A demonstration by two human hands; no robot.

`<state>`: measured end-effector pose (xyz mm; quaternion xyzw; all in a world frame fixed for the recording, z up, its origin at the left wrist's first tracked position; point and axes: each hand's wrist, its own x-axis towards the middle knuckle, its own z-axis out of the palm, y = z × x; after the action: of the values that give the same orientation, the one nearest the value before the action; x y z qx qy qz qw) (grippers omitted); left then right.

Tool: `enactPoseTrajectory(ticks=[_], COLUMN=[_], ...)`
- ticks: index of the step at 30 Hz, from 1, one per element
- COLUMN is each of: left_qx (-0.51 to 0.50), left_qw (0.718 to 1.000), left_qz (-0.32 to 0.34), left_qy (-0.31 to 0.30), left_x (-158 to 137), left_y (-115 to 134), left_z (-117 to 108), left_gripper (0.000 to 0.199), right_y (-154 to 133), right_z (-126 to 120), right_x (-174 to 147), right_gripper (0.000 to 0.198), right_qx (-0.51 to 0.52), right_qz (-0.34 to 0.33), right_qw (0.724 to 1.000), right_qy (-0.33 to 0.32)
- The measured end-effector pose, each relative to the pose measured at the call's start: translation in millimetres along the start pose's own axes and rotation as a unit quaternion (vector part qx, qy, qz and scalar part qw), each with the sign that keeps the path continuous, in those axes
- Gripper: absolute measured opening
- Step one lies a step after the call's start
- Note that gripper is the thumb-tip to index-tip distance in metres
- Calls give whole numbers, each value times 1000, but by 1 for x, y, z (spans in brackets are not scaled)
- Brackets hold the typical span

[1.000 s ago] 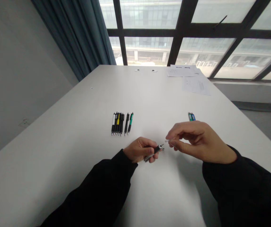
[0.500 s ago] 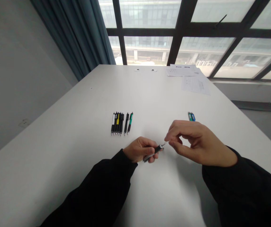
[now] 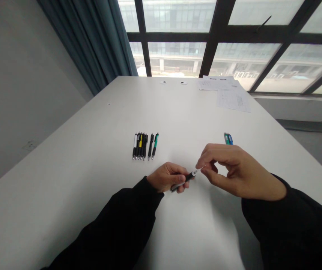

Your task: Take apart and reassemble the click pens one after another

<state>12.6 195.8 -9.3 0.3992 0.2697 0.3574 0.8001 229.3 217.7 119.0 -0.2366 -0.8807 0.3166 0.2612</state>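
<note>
Over the near part of the white table, my left hand (image 3: 170,178) is closed around a pen barrel (image 3: 189,176) with a black grip, its front end tilted up to the right. A thin, pale pen refill (image 3: 199,170) sticks out of that front end. My right hand (image 3: 231,168) pinches the refill's far end between thumb and forefinger, palm held above the table. Beyond my left hand lies a row of several pens (image 3: 140,146), mostly black, some with white or yellow. A black pen (image 3: 151,146) and a green-and-black pen (image 3: 155,146) lie just right of them.
Two pens, one green (image 3: 226,138) and one blue (image 3: 230,139), lie partly hidden behind my right hand. Printed papers (image 3: 232,99) rest at the table's far right corner. The white table (image 3: 93,150) reaches toward a window, with a blue curtain (image 3: 93,45) at left.
Slightly more space shows between the pen barrel's tip and my right fingers, with the refill spanning it. Both hands otherwise stay nearly in place.
</note>
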Motion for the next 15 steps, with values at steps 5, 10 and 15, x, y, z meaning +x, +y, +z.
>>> enactPoseTrajectory(ticks=[5, 10, 15], left_qx=[15, 23, 22], left_qw=[1000, 1000, 1000], left_qz=[2, -2, -1], left_qy=[10, 12, 12], left_x=[2, 2, 2], left_y=[-3, -3, 0], left_z=[-3, -3, -1], left_gripper=[49, 50, 50], right_y=[0, -1, -2], right_z=[-3, 0, -1], right_x=[-2, -1, 0], right_gripper=[18, 17, 19], right_qx=[-39, -60, -52], right_qz=[35, 54, 55], right_qw=[998, 996, 996], right_qy=[-25, -40, -57])
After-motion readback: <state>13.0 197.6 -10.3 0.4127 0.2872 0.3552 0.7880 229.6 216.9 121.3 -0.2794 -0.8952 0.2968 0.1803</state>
